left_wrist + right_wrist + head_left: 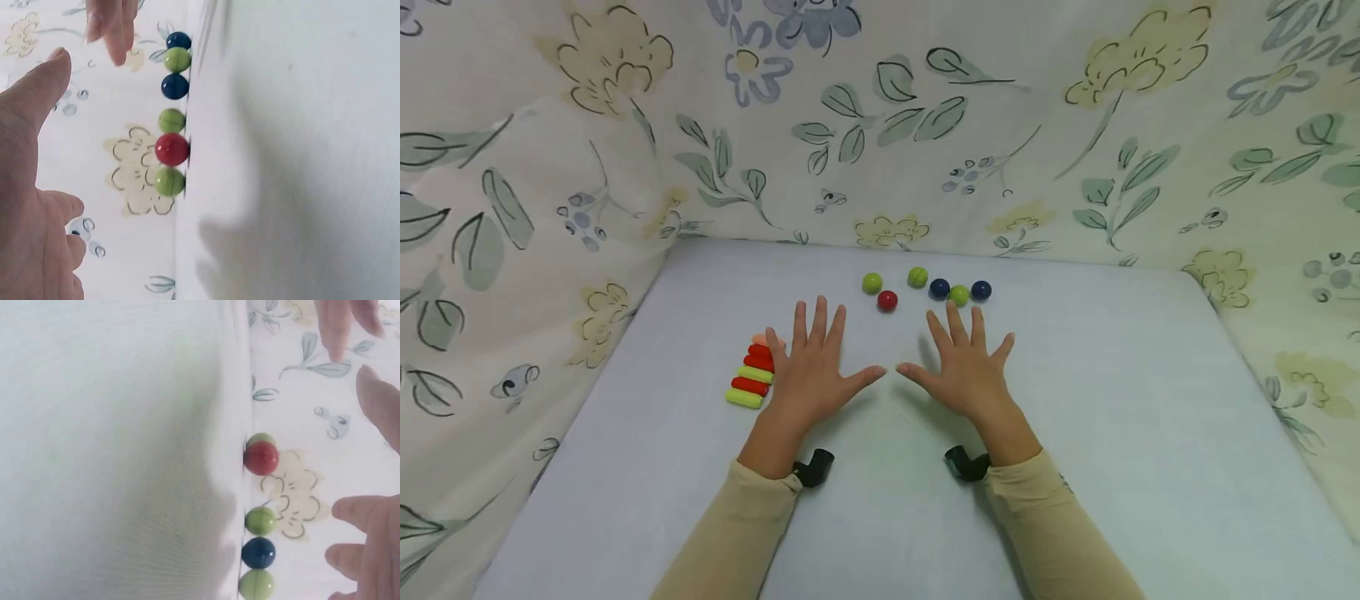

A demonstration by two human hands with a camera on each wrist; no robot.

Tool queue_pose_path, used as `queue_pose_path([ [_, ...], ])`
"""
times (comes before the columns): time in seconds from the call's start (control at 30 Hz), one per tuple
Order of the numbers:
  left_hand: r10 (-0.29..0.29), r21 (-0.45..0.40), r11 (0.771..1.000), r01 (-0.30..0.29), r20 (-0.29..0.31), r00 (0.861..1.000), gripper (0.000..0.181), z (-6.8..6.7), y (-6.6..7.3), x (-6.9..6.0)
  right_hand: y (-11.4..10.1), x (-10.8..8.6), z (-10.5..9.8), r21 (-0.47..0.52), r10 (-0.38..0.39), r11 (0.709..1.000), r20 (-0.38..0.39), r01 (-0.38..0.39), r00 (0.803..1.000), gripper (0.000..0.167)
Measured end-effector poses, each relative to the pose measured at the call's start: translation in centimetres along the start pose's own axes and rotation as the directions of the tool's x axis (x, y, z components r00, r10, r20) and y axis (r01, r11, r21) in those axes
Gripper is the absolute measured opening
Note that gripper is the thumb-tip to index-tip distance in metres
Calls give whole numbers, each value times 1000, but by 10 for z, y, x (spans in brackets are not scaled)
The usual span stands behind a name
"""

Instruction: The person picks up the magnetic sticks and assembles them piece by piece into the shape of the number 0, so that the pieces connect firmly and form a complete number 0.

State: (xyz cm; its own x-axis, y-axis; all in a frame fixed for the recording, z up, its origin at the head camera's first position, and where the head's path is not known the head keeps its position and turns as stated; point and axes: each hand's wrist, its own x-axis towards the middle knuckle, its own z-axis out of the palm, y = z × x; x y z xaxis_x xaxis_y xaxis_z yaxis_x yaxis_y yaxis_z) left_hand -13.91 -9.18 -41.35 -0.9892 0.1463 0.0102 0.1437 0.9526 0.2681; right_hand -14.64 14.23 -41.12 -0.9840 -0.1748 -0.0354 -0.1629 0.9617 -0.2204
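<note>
Head view: balls (887,301) on table (1150,417)

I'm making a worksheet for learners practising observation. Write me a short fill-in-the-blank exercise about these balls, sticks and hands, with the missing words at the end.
1. Exactly one ball on the table is ____.
2. There are ____ dark blue balls on the table.
3. The row of coloured sticks lies beside the person's ____ hand.
4. The right hand is holding ____.

Missing words: red; two; left; nothing.
</note>
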Motion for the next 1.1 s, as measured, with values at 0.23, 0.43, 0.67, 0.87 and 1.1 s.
queue_pose_path([
  [0.23, -121, -68, 990, 121, 5, 993, 106, -23, -42, 2, 4, 1, -8, 48, -1, 999, 7, 1, 1000, 102],
  [0.43, -285, -122, 950, 288, 36, 958, 94, -30, -73, 6, 4, 2, -9, 79, -16, 997, 31, 13, 999, 100],
  [0.67, -375, -104, 916, 387, 119, 920, 83, -17, -78, 11, -6, -2, -4, 149, -53, 988, 105, 37, 993, 91],
  [0.87, -396, -90, 907, 411, 143, 907, 70, -15, -78, 16, -11, -3, 0, 159, -68, 986, 157, 43, 985, 84],
  [1.1, -407, -100, 902, 420, 127, 905, 59, -17, -79, 26, -11, -3, -1, 165, -57, 986, 165, 29, 985, 81],
])
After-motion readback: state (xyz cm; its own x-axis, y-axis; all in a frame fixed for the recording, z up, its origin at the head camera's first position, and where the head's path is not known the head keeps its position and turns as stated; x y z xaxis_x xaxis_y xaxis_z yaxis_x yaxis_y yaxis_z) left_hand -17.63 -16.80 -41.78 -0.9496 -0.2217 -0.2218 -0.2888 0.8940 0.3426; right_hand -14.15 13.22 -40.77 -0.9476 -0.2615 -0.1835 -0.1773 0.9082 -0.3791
